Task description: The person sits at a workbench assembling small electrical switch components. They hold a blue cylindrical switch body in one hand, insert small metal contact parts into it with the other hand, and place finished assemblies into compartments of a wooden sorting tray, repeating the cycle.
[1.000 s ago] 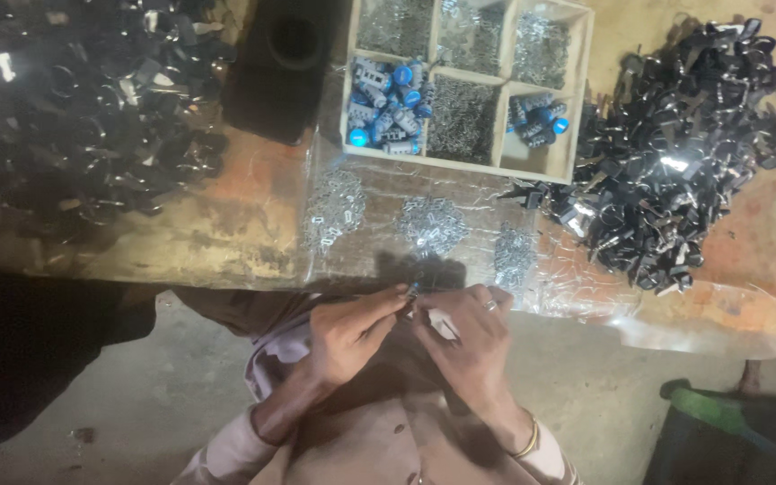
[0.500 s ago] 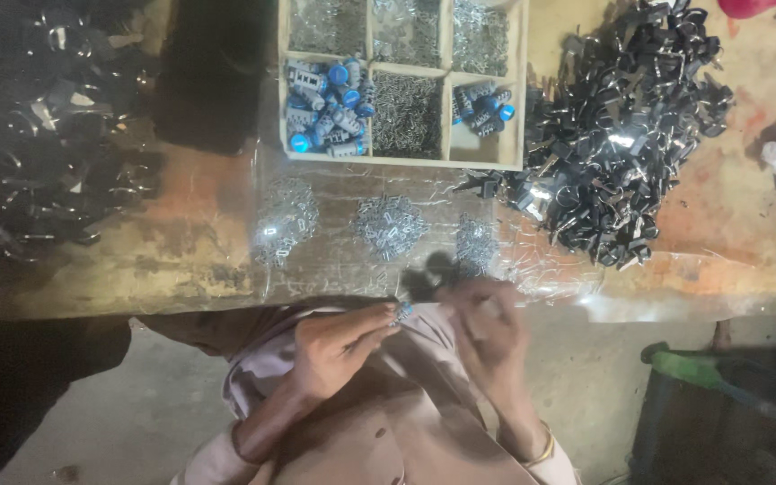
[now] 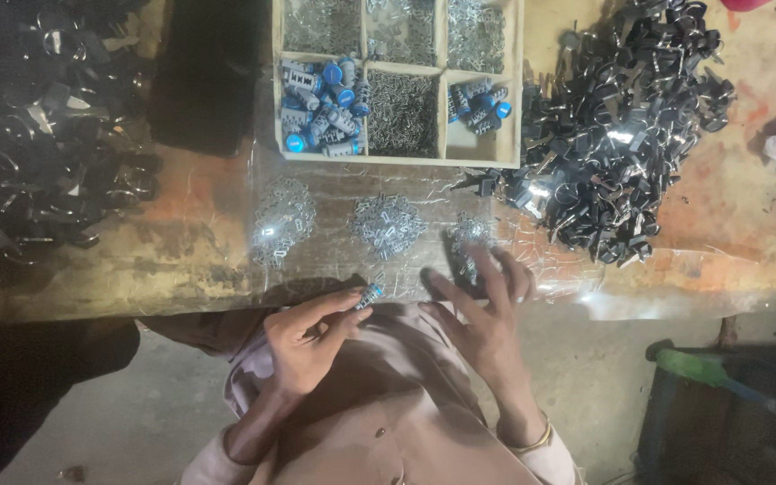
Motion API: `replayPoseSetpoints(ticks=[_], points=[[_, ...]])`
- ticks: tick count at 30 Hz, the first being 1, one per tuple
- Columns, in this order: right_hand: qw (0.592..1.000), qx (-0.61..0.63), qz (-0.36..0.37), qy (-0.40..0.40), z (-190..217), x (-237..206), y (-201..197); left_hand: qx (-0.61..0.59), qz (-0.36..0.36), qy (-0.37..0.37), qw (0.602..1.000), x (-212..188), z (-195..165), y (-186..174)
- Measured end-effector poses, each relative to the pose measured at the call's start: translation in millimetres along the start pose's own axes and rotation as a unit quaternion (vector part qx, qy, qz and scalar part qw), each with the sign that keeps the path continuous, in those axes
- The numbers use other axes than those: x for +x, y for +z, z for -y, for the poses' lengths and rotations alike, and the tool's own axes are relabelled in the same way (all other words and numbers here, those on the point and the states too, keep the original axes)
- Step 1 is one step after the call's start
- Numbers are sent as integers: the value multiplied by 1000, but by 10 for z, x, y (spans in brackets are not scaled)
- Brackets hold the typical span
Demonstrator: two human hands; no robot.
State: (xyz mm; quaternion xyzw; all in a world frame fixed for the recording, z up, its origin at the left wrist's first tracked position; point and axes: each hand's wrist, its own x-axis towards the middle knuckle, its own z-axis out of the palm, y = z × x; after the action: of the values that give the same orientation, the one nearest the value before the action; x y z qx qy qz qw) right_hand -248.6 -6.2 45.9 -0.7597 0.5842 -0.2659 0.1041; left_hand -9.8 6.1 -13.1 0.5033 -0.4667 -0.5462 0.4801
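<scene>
Two hands: left hand pinches blue cylinder; right hand open over small parts pile.

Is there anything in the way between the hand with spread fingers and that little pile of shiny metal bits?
Nothing visible. The right hand already has its fingertips on the rightmost pile of small metal parts, lying on the clear plastic sheet.
</scene>
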Motion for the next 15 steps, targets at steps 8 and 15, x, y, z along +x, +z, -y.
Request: replayPoseSetpoints(ticks=[8,15], points=[[993,118,-17,-3,113,-136,114,35,3,39,999,43,-53,-11],[982,183,7,50,454,34,327,36,6,24,999,9,-107,-56]])
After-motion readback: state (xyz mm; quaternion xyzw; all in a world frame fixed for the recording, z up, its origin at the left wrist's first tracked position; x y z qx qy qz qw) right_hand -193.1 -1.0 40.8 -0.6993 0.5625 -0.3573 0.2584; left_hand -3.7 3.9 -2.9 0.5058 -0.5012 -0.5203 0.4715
